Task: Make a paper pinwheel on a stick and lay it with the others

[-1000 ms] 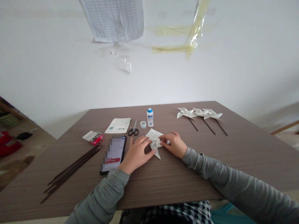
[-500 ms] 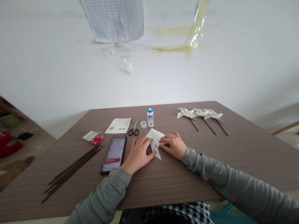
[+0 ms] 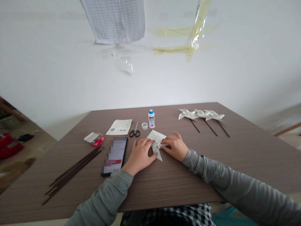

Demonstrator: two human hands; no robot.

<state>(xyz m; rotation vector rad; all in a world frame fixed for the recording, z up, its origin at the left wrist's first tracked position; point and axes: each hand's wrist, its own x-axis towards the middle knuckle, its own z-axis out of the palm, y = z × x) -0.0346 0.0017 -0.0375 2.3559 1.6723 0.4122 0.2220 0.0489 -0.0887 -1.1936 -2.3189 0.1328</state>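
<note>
A folded paper pinwheel (image 3: 157, 137) made of printed paper lies on the table between my hands, one pointed blade toward me. My left hand (image 3: 140, 153) holds its left side, fingertips on the upper blade and thumb by the lower one. From the right, my right hand (image 3: 176, 146) grips the pinwheel near its middle, thumb and fingers closed on the paper. My fingers cover parts of both side blades. Just beyond stands a white glue bottle (image 3: 151, 119) with a blue cap, beside a small clear cup (image 3: 144, 126). Scissors (image 3: 134, 131) lie to the left.
Left of my hands are a phone (image 3: 115, 157), an open red-and-white box (image 3: 94, 138), several dark sticks (image 3: 70, 174) and a stack of paper (image 3: 119, 127). Pinwheels on sticks (image 3: 199, 115) lie at the back right of the brown table (image 3: 178, 188). A white wall rises behind.
</note>
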